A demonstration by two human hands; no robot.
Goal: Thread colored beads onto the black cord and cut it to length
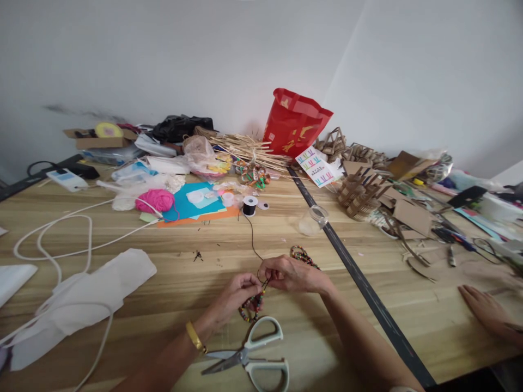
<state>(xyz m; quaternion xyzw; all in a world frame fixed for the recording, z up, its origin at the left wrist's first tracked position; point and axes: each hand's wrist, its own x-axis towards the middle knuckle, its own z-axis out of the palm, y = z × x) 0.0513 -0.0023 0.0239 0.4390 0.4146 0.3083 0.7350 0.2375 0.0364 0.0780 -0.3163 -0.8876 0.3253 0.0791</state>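
My left hand (pixel 237 296) and my right hand (pixel 291 274) meet over the wooden table (pixel 171 272), both pinched closed. Between them runs a thin black thread (pixel 253 239) that leads back to a small black spool (pixel 249 205). A loop of coloured beads (pixel 251 307) hangs from the pinch of my left hand. A second beaded bracelet (pixel 302 255) lies just behind my right hand. Pale-handled scissors (pixel 253 354) lie shut on the table right below my hands. A gold bangle (pixel 195 336) sits on my left wrist.
White cloth (pixel 87 296) and a white cable (pixel 53 239) lie at left. Pink yarn (pixel 155 200), coloured paper, a red bag (pixel 294 122), sticks and cardboard models (pixel 362 190) crowd the back. A clear jar (pixel 314 219) stands by the dark table seam. Another person's hand (pixel 486 310) rests at right.
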